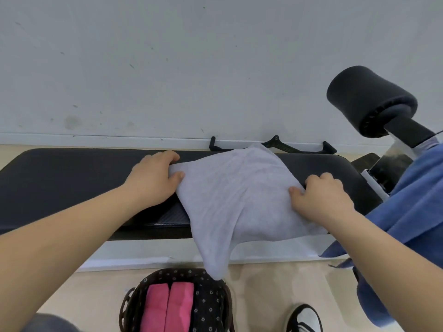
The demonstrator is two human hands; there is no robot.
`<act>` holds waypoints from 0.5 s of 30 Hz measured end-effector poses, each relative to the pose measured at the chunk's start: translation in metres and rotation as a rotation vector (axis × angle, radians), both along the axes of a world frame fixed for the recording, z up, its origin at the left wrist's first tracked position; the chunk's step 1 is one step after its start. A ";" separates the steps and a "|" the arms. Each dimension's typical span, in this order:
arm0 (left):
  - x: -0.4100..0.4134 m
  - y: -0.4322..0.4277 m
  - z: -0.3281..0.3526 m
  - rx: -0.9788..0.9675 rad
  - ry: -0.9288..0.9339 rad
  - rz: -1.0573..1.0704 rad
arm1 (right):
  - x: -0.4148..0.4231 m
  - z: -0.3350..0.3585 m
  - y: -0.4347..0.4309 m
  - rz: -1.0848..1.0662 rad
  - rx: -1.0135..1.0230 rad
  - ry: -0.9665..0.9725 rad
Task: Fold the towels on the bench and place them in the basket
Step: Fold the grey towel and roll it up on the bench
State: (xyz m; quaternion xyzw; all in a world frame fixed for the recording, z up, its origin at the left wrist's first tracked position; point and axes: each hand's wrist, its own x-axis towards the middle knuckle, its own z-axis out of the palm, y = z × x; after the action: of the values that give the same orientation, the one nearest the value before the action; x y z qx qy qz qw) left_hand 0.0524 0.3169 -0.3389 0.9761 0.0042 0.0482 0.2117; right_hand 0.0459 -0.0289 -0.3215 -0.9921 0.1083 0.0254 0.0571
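A pale grey towel (236,192) lies spread on the black padded bench (72,178), one corner hanging over the front edge above the basket. My left hand (153,179) pinches the towel's left corner between thumb and fingers. My right hand (321,200) grips the towel's right edge with curled fingers. Below, a dark flower-patterned basket (211,305) holds a folded pink towel (167,307). A blue towel (412,212) drapes over the bench's right end and hangs toward the floor.
A black foam roller pad (369,99) on its arm juts up at the right end of the bench. A black cable handle (282,146) lies against the white wall behind. A black-and-white shoe (304,318) stands on the beige floor right of the basket.
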 end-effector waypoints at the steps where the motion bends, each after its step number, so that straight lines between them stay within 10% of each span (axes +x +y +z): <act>1: 0.004 -0.001 -0.003 -0.007 -0.022 -0.005 | -0.001 0.001 -0.006 -0.039 0.045 0.019; 15: -0.046 0.004 0.032 -0.004 0.380 -0.072 | -0.004 -0.007 0.011 -0.058 0.347 -0.082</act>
State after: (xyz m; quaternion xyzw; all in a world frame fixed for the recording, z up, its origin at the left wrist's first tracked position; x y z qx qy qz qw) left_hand 0.0061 0.3209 -0.3068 0.9667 0.0091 -0.1448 0.2107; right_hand 0.0421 -0.0178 -0.3285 -0.9641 0.1286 0.0015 0.2325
